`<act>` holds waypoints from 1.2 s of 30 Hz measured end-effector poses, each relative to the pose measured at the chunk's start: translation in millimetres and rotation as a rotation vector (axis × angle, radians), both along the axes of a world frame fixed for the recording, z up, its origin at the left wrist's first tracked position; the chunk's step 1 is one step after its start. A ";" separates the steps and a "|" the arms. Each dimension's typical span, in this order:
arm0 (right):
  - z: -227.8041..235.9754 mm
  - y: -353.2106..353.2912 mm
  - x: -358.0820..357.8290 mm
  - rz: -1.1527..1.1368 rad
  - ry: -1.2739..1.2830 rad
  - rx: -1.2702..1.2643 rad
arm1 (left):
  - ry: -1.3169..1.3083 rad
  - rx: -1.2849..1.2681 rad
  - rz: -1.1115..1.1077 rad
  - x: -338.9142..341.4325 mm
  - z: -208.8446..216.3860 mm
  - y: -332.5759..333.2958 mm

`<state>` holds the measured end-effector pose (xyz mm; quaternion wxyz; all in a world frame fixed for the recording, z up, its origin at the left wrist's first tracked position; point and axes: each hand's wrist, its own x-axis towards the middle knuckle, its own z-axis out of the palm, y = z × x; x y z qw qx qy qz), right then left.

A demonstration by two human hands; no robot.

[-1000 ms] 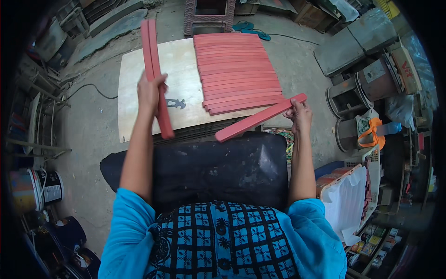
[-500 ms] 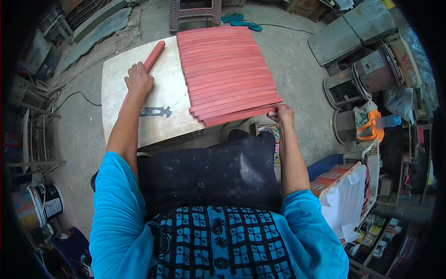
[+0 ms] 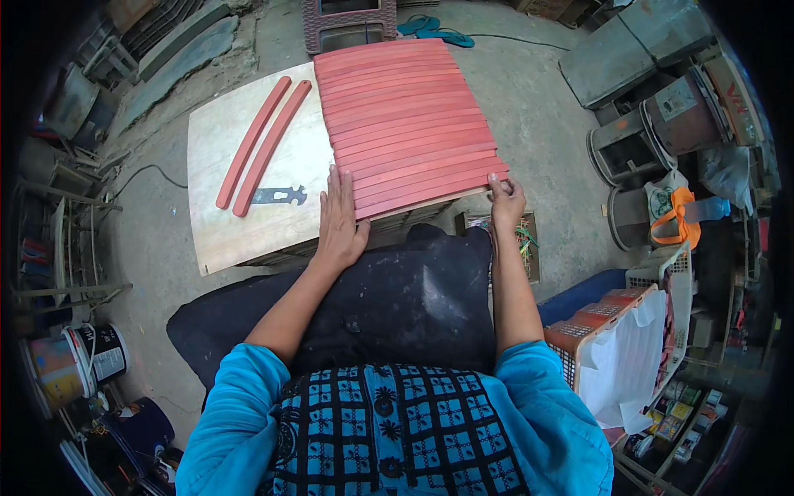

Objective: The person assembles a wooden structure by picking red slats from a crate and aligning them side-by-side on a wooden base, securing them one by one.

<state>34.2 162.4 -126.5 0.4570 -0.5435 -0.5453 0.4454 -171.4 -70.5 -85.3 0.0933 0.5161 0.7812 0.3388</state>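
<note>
a row of red slats (image 3: pixel 405 124) is being squared on the board (image 3: pixel 240 223), its near corners being pressed by the flat, fingers-together left hand (image 3: pixel 341 217) and pinched by the right hand (image 3: pixel 504 197), with alignment seemingly being called for next.

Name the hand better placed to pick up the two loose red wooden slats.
Left hand, probably: the two loose red wooden slats lie on its side, while the right hand grips the slat row's far end.
</note>
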 end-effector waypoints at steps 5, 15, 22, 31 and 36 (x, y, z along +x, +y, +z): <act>-18.4 17.1 4.7 0.005 0.075 0.129 | -0.036 0.057 0.032 -0.9 -3.8 6.4; 16.8 54.8 -19.9 0.597 0.546 -0.185 | -0.322 0.336 0.232 -15.7 -18.0 37.6; 17.0 48.8 -21.3 0.654 0.569 -0.188 | -0.218 0.309 0.102 -16.5 -12.5 34.8; 13.6 61.3 -18.2 0.704 0.424 -0.156 | -0.195 0.340 0.158 -27.1 -20.9 43.6; 21.4 79.0 -15.9 0.754 0.485 -0.277 | -0.675 0.481 0.139 -41.4 -10.5 48.2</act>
